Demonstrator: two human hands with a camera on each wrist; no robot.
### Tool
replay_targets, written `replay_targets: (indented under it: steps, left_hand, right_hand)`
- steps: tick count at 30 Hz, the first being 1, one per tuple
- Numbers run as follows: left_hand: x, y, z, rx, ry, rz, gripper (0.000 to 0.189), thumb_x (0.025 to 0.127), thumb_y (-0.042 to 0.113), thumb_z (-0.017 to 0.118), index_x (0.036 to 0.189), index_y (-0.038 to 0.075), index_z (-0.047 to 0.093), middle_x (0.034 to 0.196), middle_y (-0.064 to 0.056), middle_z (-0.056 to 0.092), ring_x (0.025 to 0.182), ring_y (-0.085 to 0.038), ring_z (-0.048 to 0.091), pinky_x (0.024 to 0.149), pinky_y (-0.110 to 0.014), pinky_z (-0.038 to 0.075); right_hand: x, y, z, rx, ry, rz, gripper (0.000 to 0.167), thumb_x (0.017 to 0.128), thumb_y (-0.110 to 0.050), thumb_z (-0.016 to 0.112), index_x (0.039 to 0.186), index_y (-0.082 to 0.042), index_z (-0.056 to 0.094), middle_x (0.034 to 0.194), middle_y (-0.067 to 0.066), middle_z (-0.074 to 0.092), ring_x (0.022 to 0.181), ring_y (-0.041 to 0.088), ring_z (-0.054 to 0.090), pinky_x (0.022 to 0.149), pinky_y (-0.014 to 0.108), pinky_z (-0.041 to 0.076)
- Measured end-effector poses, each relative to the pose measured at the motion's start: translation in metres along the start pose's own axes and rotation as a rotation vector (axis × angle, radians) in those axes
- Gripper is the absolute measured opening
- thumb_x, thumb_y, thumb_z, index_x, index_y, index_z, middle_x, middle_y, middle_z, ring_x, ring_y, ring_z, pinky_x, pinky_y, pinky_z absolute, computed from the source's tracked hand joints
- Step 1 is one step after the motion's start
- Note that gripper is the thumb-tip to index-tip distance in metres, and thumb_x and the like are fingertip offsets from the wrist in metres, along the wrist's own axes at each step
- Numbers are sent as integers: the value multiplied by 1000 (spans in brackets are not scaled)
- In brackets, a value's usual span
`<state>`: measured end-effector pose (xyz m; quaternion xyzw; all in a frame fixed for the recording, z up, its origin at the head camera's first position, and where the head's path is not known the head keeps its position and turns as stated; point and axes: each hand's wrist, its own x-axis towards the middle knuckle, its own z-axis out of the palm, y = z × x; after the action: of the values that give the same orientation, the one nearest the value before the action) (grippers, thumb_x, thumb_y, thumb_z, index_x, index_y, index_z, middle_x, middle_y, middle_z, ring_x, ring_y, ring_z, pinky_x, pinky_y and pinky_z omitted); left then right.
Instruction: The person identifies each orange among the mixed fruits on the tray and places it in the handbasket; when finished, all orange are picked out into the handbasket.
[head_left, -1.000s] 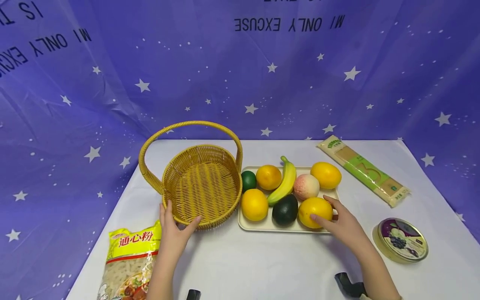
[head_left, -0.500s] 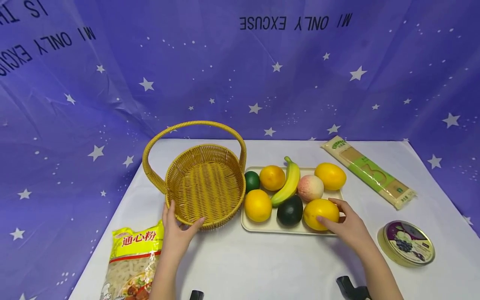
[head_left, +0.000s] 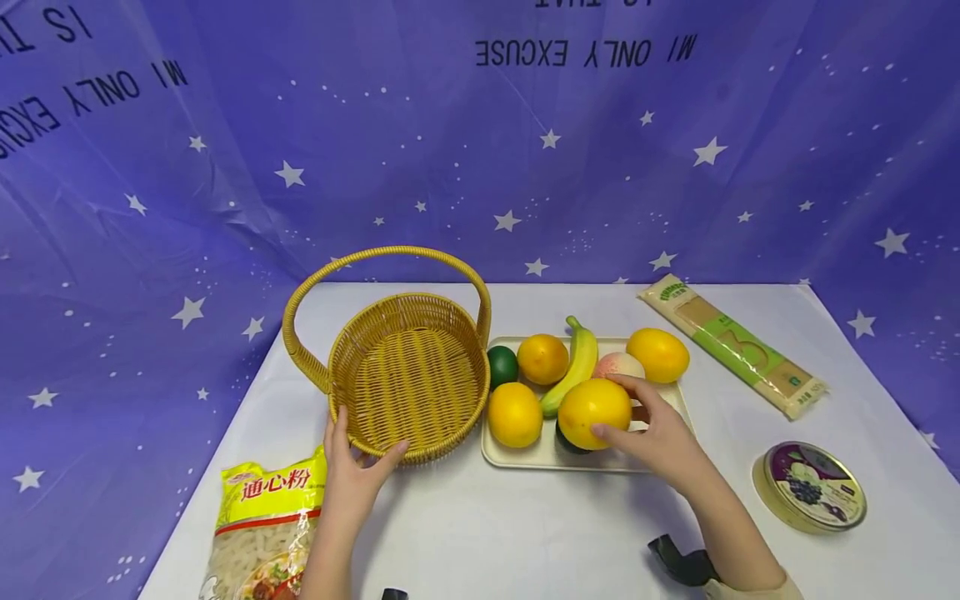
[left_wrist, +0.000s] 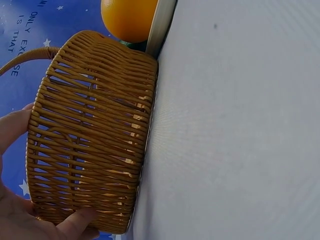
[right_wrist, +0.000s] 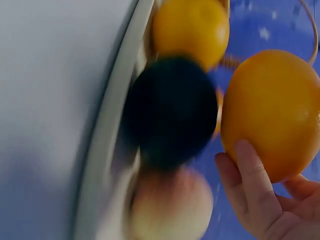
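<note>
My left hand (head_left: 356, 475) grips the near-left rim of a round wicker basket (head_left: 408, 446) with a tall arched handle; nothing lies inside it. In the left wrist view, the fingers and thumb spread along the wicker wall (left_wrist: 92, 135). My right hand (head_left: 660, 437) holds a large yellow oval fruit (head_left: 595, 414) between thumb and fingers, raised above the cream tray (head_left: 517, 462). From the head, this fruit mostly hides a dark green avocado (head_left: 572, 442) and overlaps the peach (head_left: 621, 365). In the right wrist view the avocado (right_wrist: 170, 112) shows beside the lifted fruit.
The tray also bears a banana (head_left: 576, 367), an orange (head_left: 543, 359), a yellow round fruit (head_left: 514, 415), a green fruit (head_left: 502, 367) and another yellow oval fruit (head_left: 657, 355). A pasta bag (head_left: 262, 525), noodle packet (head_left: 735, 346) and round tin (head_left: 810, 487) lie around.
My right hand has lifted the yellow oval fruit off the tray's right front corner and moved it left, over the avocado. My left hand stays on the basket rim.
</note>
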<state>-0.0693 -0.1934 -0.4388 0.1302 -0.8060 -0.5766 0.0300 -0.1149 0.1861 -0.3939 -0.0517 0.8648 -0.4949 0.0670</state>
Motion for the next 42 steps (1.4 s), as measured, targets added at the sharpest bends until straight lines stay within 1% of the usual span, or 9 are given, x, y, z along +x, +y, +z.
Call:
replay_targets:
  steps: [3,6,10,15,19,25,31,36,42]
  left_hand:
    - [0,0,0,-3,2,2,111,84,30,77,155,13,-6,157,-14,-18,133,-51,29,105,-48,38]
    - [0,-1,0,-6,2,0,111,83,30,78,156,12,-5,157,-16,-17,131,-52,31,104,-48,40]
    - [0,-2,0,-8,6,0,112,83,31,78,156,12,-5,157,-16,-17,130,-53,31,103,-49,41]
    - [0,-3,0,-10,19,14,113,82,28,79,156,12,-5,158,-15,-14,133,-51,28,106,-48,38]
    - [0,-3,0,-7,22,20,113,81,28,80,156,11,-4,157,-16,-14,134,-49,28,106,-47,37]
    - [1,-4,-1,5,26,23,113,81,29,80,156,11,-4,157,-17,-13,137,-46,25,107,-47,36]
    - [-1,-4,-1,9,27,16,110,83,25,78,156,11,-4,157,-17,-14,138,-44,22,107,-48,36]
    - [-1,-4,0,9,20,15,111,83,29,78,155,11,-5,157,-18,-15,139,-44,19,108,-47,35]
    - [0,-4,-1,9,8,14,112,83,30,78,155,12,-5,157,-16,-17,141,-42,14,108,-48,35]
  right_hand:
    - [11,-16,17,61,-58,-48,71,81,-31,79,141,-14,44,135,13,47,109,32,53,80,34,54]
    - [24,-31,33,89,-101,-84,71,79,-31,80,140,-18,47,132,11,49,108,31,54,80,34,54]
    - [41,-51,56,78,-133,-131,71,77,-35,82,138,-21,48,128,7,53,104,29,55,78,34,54]
    - [62,-73,88,102,-201,-192,73,76,-36,82,139,-20,49,127,3,54,105,27,56,80,36,55]
    - [75,-85,114,67,-253,-232,73,77,-38,80,139,-20,48,122,2,57,101,23,58,79,34,54]
    - [91,-93,151,52,-322,-254,71,78,-40,78,138,-17,49,119,4,59,96,18,60,77,32,55]
    - [99,-97,179,-56,-348,-253,78,74,-49,78,138,-16,50,120,1,60,97,14,59,80,31,53]
    - [101,-99,196,-113,-380,-249,80,74,-50,78,138,-11,50,118,2,61,97,14,59,79,29,52]
    - [101,-99,205,-201,-383,-245,79,73,-49,78,136,-10,52,114,2,63,93,12,59,74,26,52]
